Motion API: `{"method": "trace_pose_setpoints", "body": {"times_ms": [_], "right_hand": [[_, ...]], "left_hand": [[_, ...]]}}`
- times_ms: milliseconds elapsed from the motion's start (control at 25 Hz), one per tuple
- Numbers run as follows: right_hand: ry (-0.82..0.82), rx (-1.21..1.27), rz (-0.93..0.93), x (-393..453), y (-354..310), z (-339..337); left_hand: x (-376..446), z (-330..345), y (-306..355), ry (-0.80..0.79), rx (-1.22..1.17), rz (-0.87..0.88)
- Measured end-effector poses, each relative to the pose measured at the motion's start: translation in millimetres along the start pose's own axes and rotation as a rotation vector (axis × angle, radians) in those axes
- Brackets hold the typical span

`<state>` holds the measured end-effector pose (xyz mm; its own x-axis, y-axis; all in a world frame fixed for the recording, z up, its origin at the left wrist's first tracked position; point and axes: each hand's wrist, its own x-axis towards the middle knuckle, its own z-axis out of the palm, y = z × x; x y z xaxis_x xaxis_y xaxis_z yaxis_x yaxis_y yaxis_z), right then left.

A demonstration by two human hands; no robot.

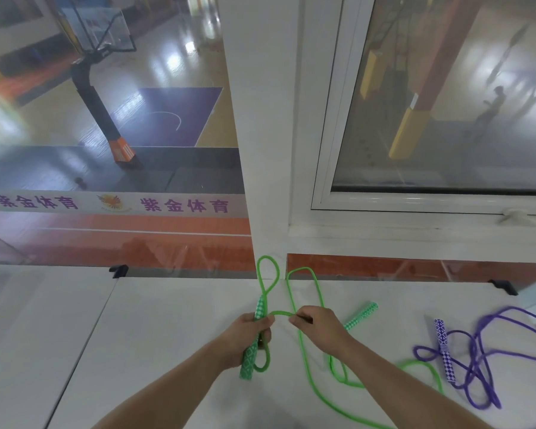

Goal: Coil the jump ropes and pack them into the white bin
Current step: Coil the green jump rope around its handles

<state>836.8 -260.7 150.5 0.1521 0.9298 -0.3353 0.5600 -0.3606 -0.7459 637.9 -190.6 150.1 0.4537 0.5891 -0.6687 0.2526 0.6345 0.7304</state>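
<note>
Both hands [248, 332] [319, 328] pinch green rope [304, 357].

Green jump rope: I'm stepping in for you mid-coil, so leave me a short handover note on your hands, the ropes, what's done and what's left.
Left hand grips one green handle plus the first loops of the green rope.
Right hand pinches the cord next to the left hand.
Other green handle lies on the white table, behind the right hand; most of the cord trails loose.
Purple rope lies tangled at the right, untouched.
Done: green coil begun.
Left: finish it, coil the purple rope, pack both. The white bin is not in view.
</note>
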Motion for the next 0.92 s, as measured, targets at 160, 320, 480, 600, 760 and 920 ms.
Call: {"method": "trace_pose_setpoints", "body": {"times_ms": [160,320,480,600,760,920], "right_hand": [[0.05,-0.019,0.051,-4,27,-19],[0.085,-0.018,0.13,-11,45,-31],[0.042,0.046,0.156,-17,39,-17],[-0.005,0.11,0.077,-17,15,4],[-0.078,0.155,-0.036,-15,-11,24],[-0.137,0.103,-0.073,-10,-10,31]], "left_hand": [[11,-36,12,0.194,-0.324,0.012],[16,-60,20,0.39,-0.5,0.059],[15,-49,13,0.351,-0.449,0.042],[12,-22,0,0.195,-0.278,0.027],[2,11,-10,0.05,-0.162,0.028],[-6,18,-13,-0.032,-0.038,0.067]]}}
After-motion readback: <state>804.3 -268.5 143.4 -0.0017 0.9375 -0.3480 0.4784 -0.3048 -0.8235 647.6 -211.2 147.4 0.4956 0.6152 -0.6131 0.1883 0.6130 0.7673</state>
